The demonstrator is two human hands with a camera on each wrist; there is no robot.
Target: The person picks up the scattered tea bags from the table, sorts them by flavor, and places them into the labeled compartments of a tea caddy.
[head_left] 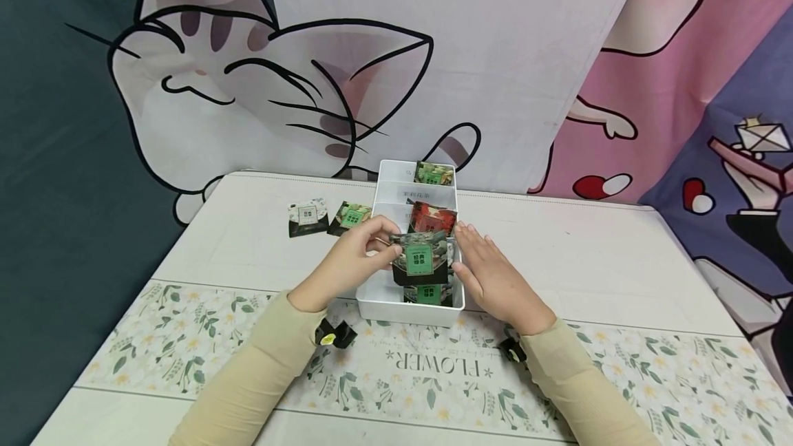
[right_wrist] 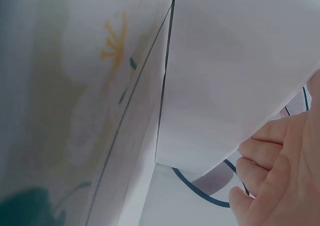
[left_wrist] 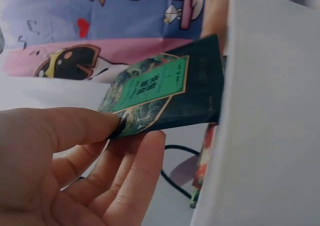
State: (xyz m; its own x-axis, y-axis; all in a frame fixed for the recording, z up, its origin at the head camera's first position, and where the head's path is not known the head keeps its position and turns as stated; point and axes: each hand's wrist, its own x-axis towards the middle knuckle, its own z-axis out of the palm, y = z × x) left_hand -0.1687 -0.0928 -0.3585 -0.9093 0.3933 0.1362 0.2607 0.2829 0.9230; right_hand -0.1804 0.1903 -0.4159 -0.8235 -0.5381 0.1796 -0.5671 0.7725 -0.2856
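Note:
My left hand pinches a dark tea sachet with a green label by its left edge, thumb on the front. The sachet is held over the front compartment of a white divided box. Below it in that compartment lies another green-label sachet. The left wrist view shows the pinched sachet tilted beside the white box wall. Along the box's right side lies my right hand, fingers extended at the rim. In the right wrist view its fingers are at the box edge.
A red sachet sits in a middle compartment and a green-and-yellow sachet in the far one. Left of the box, a white-and-black sachet and a green-label sachet lie on the table. A cartoon cloth hangs behind.

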